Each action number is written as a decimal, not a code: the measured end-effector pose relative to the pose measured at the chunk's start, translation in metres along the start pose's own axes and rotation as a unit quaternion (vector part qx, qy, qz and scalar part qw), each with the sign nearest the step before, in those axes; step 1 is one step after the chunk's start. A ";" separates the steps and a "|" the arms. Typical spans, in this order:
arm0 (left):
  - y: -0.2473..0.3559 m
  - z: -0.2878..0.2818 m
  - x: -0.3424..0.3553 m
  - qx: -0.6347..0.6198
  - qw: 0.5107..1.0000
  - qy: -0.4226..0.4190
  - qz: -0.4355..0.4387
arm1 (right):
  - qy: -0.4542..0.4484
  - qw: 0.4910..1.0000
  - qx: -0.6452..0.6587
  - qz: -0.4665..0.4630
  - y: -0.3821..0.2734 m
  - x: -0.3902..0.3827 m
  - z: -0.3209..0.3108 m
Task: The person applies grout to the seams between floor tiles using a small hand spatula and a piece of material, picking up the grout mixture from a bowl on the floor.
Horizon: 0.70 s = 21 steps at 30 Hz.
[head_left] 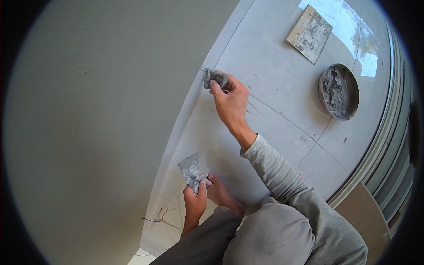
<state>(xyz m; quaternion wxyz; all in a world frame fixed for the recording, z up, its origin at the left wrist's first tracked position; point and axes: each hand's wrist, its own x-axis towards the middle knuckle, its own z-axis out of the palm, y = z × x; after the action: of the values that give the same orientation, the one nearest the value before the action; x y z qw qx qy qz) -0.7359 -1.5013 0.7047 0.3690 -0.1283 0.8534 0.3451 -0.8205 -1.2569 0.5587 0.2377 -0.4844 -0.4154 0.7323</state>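
My right hand [232, 99] grips a small, crumpled grey, paste-smeared piece [214, 78], possibly a sponge or cloth, at the white skirting [183, 119] along the foot of the grey-green wall [97, 110]; whether it touches the skirting I cannot tell. Lower down, my left hand [195, 198] holds a putty knife [189, 168] smeared with white and grey paste, blade pointing up, beside my bare foot.
On the glossy tiled floor [282, 132] lie a smeared board or wide blade [309, 35] at top right and a round bowl of grey paste [339, 92]. A sliding-door track curves along the right, with a leaning panel [360, 216]. Loose wires [163, 216] emerge at bottom left.
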 end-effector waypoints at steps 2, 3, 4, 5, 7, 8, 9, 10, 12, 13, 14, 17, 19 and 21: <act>0.001 0.001 0.001 -0.007 1.000 0.000 0.009 | 0.011 1.000 -0.020 0.006 -0.003 0.005 -0.010; 0.001 0.000 0.000 -0.008 1.000 0.000 0.010 | 0.009 0.996 -0.092 -0.005 -0.001 0.011 -0.013; 0.002 -0.001 0.000 0.001 1.000 -0.002 0.016 | 0.010 0.986 -0.164 -0.016 -0.003 0.017 -0.015; 0.002 -0.002 0.000 0.009 1.000 -0.005 0.021 | 0.004 0.980 -0.200 -0.020 -0.008 0.021 -0.015; 0.006 -0.004 -0.001 0.008 1.000 -0.006 0.014 | -0.001 0.978 -0.206 -0.033 -0.007 0.025 -0.004; 0.008 -0.005 -0.002 0.007 1.000 -0.006 0.006 | -0.007 0.976 -0.211 -0.045 -0.006 0.025 0.000; 0.009 -0.005 -0.003 0.007 1.000 -0.007 0.006 | -0.007 0.976 -0.211 -0.046 -0.002 0.024 0.003; 0.009 -0.005 -0.004 0.003 1.000 -0.008 0.006 | 0.007 0.989 -0.143 -0.031 0.001 0.021 0.006; 0.009 -0.005 -0.006 0.000 1.000 -0.009 0.006 | 0.020 0.997 -0.075 -0.017 0.005 0.018 0.008; 0.007 -0.005 -0.007 0.006 1.000 -0.007 0.013 | 0.019 0.999 -0.045 0.011 0.004 0.016 0.008; 0.005 -0.004 -0.007 0.013 1.000 -0.006 0.021 | 0.018 0.999 -0.015 0.040 0.003 0.014 0.009; 0.004 0.000 -0.007 0.022 1.000 -0.004 0.018 | 0.020 0.998 0.066 0.007 -0.005 0.006 0.009; 0.003 0.004 -0.007 0.010 1.000 -0.009 0.014 | 0.022 0.996 0.084 0.000 -0.004 0.003 0.006; 0.001 0.009 -0.007 -0.002 1.000 -0.014 0.010 | 0.023 0.995 0.102 -0.006 -0.004 0.001 0.004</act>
<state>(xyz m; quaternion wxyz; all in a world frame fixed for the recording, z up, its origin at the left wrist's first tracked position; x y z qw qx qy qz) -0.7268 -1.4945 0.7061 0.3774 -0.1161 0.8485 0.3522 -0.8246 -1.2556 0.5624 0.3000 -0.4722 -0.3364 0.7576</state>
